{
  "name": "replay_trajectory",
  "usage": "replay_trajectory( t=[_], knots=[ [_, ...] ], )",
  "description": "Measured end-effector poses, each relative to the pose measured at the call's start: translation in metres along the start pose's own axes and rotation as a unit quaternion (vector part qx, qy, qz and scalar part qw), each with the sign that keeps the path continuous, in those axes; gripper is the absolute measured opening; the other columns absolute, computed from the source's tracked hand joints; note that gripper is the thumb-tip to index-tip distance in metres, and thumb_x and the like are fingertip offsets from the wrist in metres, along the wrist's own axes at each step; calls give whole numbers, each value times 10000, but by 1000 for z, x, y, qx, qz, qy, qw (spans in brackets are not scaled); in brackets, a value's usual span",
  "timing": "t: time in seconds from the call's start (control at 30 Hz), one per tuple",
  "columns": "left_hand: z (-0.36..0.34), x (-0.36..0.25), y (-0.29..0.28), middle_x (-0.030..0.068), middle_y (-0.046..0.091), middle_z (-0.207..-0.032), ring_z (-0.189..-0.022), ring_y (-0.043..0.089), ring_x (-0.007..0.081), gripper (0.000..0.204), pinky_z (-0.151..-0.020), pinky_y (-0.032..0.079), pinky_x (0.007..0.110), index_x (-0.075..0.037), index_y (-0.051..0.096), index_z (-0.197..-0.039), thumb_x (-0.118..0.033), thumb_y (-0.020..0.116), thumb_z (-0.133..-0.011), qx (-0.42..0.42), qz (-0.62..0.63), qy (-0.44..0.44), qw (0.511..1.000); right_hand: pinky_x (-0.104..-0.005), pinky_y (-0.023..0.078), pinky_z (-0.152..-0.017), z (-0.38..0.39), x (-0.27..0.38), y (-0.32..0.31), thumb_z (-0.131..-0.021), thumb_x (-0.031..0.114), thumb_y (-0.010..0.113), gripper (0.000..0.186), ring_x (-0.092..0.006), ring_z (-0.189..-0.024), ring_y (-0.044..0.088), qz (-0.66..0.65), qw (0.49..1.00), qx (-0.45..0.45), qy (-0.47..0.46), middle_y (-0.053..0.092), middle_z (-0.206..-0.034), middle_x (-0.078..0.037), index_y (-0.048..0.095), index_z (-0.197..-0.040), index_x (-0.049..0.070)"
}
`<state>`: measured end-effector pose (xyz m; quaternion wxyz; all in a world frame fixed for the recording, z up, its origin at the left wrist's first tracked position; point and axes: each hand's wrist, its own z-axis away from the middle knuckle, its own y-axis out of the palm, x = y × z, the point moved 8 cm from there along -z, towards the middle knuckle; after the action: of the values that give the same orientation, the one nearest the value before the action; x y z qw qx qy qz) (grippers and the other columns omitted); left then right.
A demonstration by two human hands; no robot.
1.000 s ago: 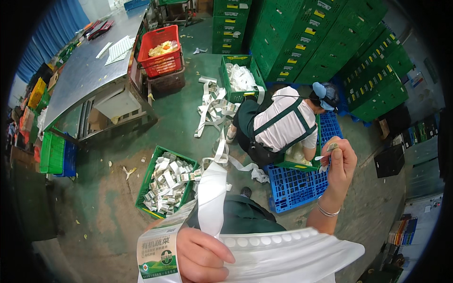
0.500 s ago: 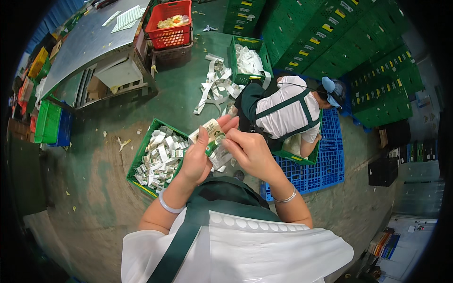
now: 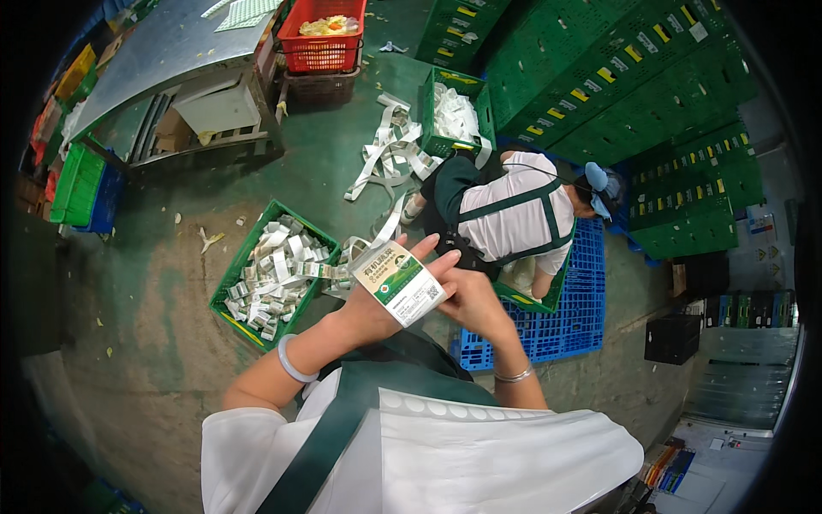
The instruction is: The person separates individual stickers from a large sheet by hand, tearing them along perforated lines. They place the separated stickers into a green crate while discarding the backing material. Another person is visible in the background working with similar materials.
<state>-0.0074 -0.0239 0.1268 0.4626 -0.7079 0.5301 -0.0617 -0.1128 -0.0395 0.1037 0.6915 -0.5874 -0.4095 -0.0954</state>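
Head view, and what a sight: a printed label (image 3: 396, 284) lies across the left hand (image 3: 365, 313), whose fingers (image 3: 447, 262) are spread apart and poke out past its upper right edge! Tucked in at the label's right side is the right hand (image 3: 476, 301), fingers bent; whether they grip it, I can't tell from here! Left of both, on the floor, a green crate (image 3: 241, 324) brims with label pieces (image 3: 276, 272), a strip (image 3: 321, 271) crossing its right edge, while a co-worker (image 3: 514, 199) bends over the blue pallet's (image 3: 569, 317) far-left corner
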Motion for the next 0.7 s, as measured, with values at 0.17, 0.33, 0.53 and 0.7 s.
replay_trajectory(
  t=[0.17, 0.33, 0.53, 0.7],
  knots=[
    [0, 6, -5, 52, 491, -1290, -1152, 476, 329, 399, -983, 350, 489, -226, 571, -1182, -193, 612, -786, -16, 30, -9, 999, -404, 475, -641, 1, 0, 10, -707, 68, 637, 209, -351, -762, 593, -50, 998, 9, -27, 619, -823, -161, 601, -912, 71],
    [15, -2, 20, 108, 518, -1225, -1113, 509, 291, 451, -993, 346, 488, -119, 514, -1231, -187, 547, -787, 35, -11, 13, 999, -314, 458, -531, 8, -17, -61, -841, 110, 602, 127, -229, -575, 618, -126, 979, -94, 127, 622, -667, -118, 544, -829, -3],
    [14, -15, 35, 124, 545, -1147, -1090, 527, 305, 435, -983, 365, 485, -72, 518, -1195, -148, 514, -767, 101, -8, 71, 992, -377, 467, -547, -13, 37, -27, -806, 158, 623, 172, -319, -622, 611, 43, 999, 9, -16, 603, -677, -145, 524, -902, 55],
    [17, -13, 25, 144, 581, -1074, -1023, 575, 306, 389, -859, 472, 430, -76, 588, -1106, -110, 559, -720, 25, -23, 70, 997, -380, 455, -518, -16, 30, -36, -749, 238, 683, 302, -312, -579, 606, 148, 984, -70, 63, 605, -613, -131, 568, -966, 62]
  ],
)
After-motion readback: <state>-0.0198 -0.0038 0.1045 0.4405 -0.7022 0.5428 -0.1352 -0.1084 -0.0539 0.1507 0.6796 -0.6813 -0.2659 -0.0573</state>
